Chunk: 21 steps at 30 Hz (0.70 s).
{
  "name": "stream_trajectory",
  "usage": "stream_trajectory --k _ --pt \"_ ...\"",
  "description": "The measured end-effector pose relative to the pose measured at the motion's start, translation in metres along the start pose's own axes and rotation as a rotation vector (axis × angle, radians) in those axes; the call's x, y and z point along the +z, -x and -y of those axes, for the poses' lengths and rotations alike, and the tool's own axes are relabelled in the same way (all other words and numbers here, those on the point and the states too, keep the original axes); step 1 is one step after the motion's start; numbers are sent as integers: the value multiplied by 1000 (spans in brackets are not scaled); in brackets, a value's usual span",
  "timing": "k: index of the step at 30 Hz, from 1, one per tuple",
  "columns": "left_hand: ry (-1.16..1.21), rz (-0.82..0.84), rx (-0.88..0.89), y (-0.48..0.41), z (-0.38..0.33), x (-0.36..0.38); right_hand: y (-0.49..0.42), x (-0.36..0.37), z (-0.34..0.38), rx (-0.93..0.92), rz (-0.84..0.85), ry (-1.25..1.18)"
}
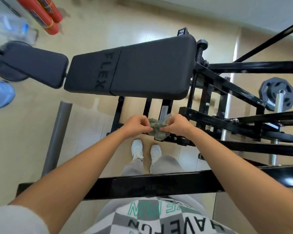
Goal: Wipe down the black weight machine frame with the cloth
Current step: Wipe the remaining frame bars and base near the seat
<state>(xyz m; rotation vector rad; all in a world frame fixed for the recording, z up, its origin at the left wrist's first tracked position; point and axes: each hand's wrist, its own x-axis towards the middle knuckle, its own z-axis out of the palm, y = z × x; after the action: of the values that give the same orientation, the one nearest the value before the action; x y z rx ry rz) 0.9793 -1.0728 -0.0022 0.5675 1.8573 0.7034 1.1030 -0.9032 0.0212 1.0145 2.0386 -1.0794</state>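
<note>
You hold the cloth [156, 130] with both hands, just on your side of the big black FLEX pad [150, 68]. Your left hand [135, 123] pinches one edge of it. Your right hand [175, 124] pinches the other edge. So both grips are closed on the cloth, with fingers curled. The cloth is grey-green and bunched up between them.

The black weight machine frame [226, 85] runs out from under the FLEX pad, mostly to its right. Some of its bars sit right under the cloth. You cannot tell if the cloth touches them. One of those bars has a silver label [164, 114], just behind the cloth. A thick black bar of the frame [159, 184] crosses well on your side of the pad, close to your body, under your arms.

A black weight plate [277, 93] sits on a shiny post, to the right of the FLEX pad. A smaller black pad [34, 65] lies just to the left of the FLEX pad.

A clear plastic bottle [12, 27] stands far to the left of the pad, on the far side. It is blurry, so you cannot tell what is in it. Red rolls [47, 12] lie near it. Your white shoes [137, 149] stand on the tan floor [91, 22], on your side of the pad.
</note>
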Motion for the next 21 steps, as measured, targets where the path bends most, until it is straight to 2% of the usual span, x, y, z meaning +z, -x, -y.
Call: stream_trajectory --k 6,7,9,12,15,18,21 --pt "18 -287 184 74 -24 -25 57 -5 25 -184 -138 253" --pt "26 -315 214 88 -29 -25 66 -6 30 -239 -184 257" --pt "52 -367 252 117 -39 -23 88 -6 41 -381 -212 102" --pt "182 -433 259 158 -50 -23 119 -1 58 -571 -14 -187" --pt "280 -544 271 196 -55 -27 132 17 75 -698 133 -227" --pt "311 -684 303 232 -52 -31 139 37 95 -791 137 -196" --pt "328 -816 241 264 -36 -38 148 54 111 -813 100 -191"
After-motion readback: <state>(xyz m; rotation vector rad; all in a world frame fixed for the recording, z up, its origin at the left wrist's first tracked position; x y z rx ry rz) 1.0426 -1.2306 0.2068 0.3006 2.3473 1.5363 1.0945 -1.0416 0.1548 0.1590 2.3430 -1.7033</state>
